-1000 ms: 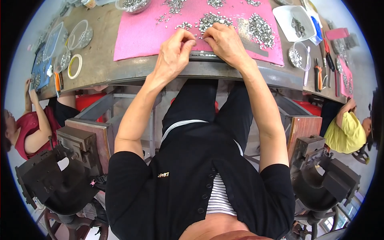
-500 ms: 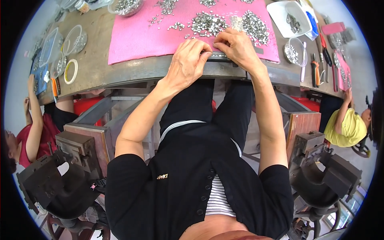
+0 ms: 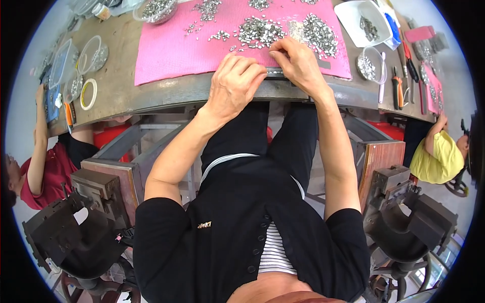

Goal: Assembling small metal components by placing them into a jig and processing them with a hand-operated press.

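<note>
My left hand [image 3: 235,83] and my right hand [image 3: 298,63] meet at the near edge of a pink mat [image 3: 172,48] on the workbench. Both pinch a thin grey metal strip [image 3: 275,72] lying along that edge, fingers curled on it. Just beyond my fingers lie heaps of small silver metal parts [image 3: 260,31] and another heap [image 3: 319,34] on the mat. My fingertips hide what sits under them.
A white tray [image 3: 353,10] and a round clear dish [image 3: 368,63] with parts stand at right, beside pliers [image 3: 398,87]. Clear containers [image 3: 91,53] and a tape ring [image 3: 88,93] sit at left. A person in red [image 3: 45,161] works left, one in yellow [image 3: 437,156] right. Dark presses [image 3: 65,237] flank my legs.
Both hands have drawn slightly back toward the mat's near edge and closed together on the strip; my view has tipped a little lower over the bench.
</note>
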A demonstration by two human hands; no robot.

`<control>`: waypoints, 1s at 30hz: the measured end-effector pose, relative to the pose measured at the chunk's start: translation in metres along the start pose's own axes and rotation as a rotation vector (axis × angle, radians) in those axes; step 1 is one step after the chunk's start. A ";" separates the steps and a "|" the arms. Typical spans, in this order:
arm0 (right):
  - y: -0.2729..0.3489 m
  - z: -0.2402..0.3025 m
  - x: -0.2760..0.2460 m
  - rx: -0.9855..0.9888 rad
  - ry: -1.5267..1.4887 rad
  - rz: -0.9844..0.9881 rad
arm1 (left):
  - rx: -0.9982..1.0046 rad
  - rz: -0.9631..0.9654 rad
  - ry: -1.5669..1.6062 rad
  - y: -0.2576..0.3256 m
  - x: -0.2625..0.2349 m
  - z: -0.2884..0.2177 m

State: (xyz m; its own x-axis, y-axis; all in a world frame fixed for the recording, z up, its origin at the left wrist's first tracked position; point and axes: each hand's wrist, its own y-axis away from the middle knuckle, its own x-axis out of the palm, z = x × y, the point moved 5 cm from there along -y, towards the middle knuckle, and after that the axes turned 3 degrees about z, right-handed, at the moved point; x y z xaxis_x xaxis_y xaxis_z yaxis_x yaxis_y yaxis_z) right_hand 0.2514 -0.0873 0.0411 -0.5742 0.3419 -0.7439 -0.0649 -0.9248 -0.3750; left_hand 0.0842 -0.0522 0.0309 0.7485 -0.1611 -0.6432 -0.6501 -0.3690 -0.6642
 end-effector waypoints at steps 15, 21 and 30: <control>0.033 0.026 0.006 -0.124 0.050 -0.051 | -0.184 0.143 -0.091 -0.014 -0.012 0.078; 0.035 0.039 0.006 -0.219 0.251 -0.078 | -0.219 0.102 -0.024 -0.012 -0.018 0.082; 0.027 0.038 0.001 -0.180 0.163 0.071 | -0.173 0.116 -0.148 0.007 -0.033 0.080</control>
State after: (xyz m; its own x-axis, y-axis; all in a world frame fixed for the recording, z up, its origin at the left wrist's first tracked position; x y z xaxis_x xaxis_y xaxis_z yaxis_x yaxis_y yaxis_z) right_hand 0.2186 -0.1178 0.0513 -0.4320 0.3134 -0.8457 0.1259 -0.9075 -0.4006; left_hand 0.0441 0.0240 0.0170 0.6346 -0.0804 -0.7686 -0.6893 -0.5087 -0.5159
